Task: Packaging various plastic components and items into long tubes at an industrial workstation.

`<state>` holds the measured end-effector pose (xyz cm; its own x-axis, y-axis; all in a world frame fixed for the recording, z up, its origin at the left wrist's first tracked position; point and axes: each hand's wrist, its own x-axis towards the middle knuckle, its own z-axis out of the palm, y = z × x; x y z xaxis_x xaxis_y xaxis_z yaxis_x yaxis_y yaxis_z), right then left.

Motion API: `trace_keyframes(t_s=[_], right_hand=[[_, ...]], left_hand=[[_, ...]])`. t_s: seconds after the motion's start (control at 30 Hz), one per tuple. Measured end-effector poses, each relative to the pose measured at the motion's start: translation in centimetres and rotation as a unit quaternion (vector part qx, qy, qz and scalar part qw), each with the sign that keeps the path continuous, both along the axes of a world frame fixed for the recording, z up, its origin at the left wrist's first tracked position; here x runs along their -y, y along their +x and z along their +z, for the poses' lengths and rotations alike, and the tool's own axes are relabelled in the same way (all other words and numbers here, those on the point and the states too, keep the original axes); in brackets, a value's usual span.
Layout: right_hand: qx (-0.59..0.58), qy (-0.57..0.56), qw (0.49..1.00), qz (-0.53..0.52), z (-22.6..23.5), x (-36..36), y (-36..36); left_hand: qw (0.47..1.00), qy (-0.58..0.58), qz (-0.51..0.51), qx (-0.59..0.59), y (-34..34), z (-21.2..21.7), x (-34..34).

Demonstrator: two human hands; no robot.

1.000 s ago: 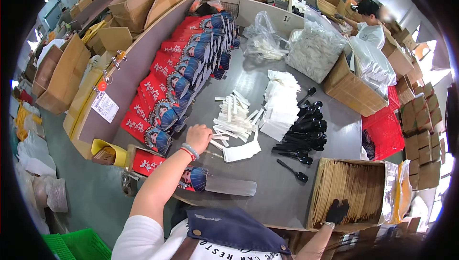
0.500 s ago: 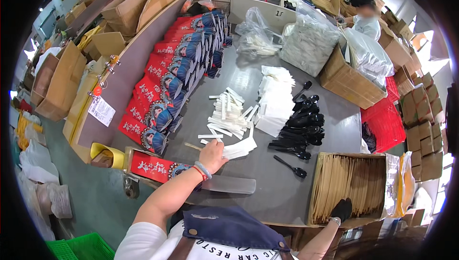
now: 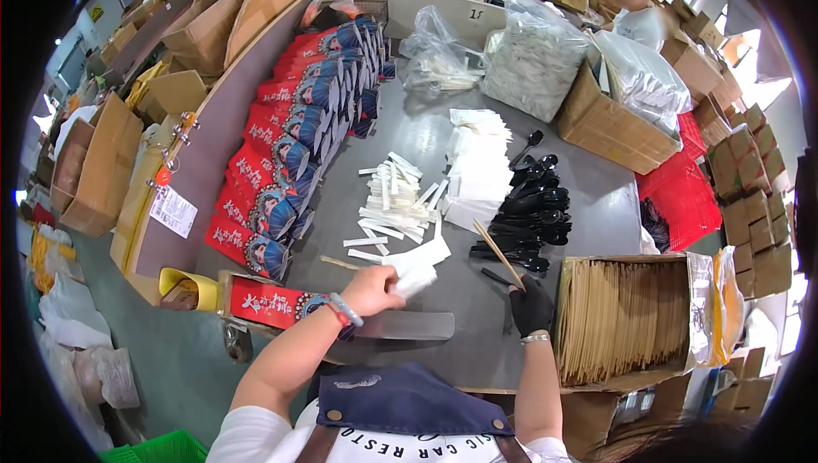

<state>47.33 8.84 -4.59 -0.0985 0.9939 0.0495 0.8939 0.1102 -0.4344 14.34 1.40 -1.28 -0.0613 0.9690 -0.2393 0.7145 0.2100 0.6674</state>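
My bare left hand (image 3: 372, 291), with bracelets at the wrist, pinches white paper napkins (image 3: 417, 278) over the near middle of the table. My right hand (image 3: 532, 308), in a black glove, grips a pair of wooden chopsticks (image 3: 498, 250) slanting up to the left. Black plastic spoons (image 3: 538, 203) lie heaped just beyond the right hand, and one partly hidden spoon lies beside its fingers. White napkins (image 3: 479, 161) are stacked left of the spoons. Further left is a loose pile of narrow white paper strips (image 3: 394, 199).
A carton of wooden chopsticks (image 3: 626, 318) stands at the right edge. Rows of red printed pouches (image 3: 247, 195) line the left side; one more red pouch (image 3: 271, 303) lies in a holder near my left forearm. Plastic bags (image 3: 532, 71) sit at the back. Someone (image 3: 635, 16) stands far right.
My right hand has come out of the chopstick carton and moved left over the table, now holding chopsticks. My left hand still holds napkins, which have tilted. The whole view has shifted slightly.
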Motion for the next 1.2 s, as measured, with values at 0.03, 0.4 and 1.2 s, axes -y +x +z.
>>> trace_keyframes(t_s=[0.03,0.4,1.2], right_hand=[[0.030,-0.036,0.999,-0.011,0.1,-0.5,-0.2],[0.021,-0.119,0.961,0.248,5.5,1.8,-6.3],[-0.061,-0.112,0.899,0.419,0.8,7.8,-11.4]], left_hand=[[0.997,-0.021,-0.057,0.052,-0.3,1.4,0.8],[0.952,0.190,-0.165,-0.172,0.4,0.7,9.3],[0.967,0.175,-0.140,-0.121,-1.7,0.0,8.6]])
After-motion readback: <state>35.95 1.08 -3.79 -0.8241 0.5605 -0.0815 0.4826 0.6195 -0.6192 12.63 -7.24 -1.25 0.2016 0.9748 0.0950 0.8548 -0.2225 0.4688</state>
